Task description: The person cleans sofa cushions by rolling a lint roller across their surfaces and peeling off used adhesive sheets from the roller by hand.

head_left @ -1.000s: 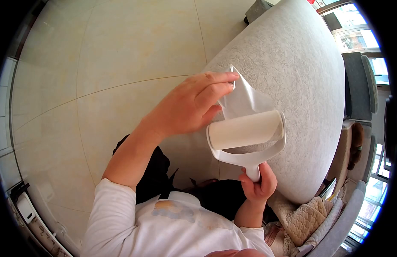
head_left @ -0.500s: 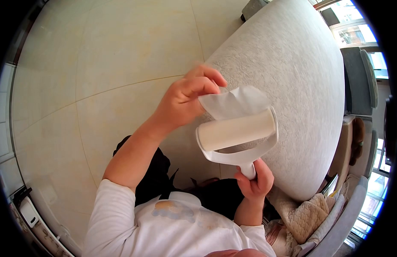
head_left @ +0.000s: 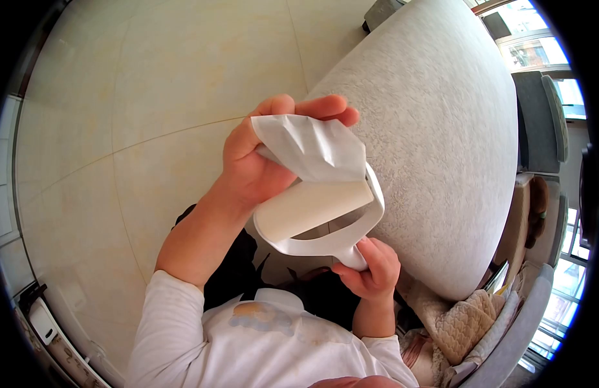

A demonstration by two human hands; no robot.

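A lint roller point(head_left: 312, 210) with a cream-coloured roll and a white frame is tilted in front of my chest. My right hand point(head_left: 377, 268) is closed around its short white handle point(head_left: 353, 258). From the top of the roll rises a loose, creased white sheet point(head_left: 315, 142), still joined to it along the lower edge. My left hand point(head_left: 241, 155) grips that sheet at its left side, with the fingers behind it. The sheet covers part of those fingers, and the thumb tip is hidden.
To the right extends a large pale grey textured padded surface point(head_left: 442, 129). Beyond it stand grey cushions point(head_left: 539, 123). A beige quilted cloth point(head_left: 468, 326) lies bunched at the lower right. Cream floor tiles point(head_left: 183, 77) spread out on the left.
The lint roller has shifted left and tilted more. My left hand has gone from pinching the sheet's corner to lying behind the sheet, which now stands higher. My right hand moved slightly left with the handle.
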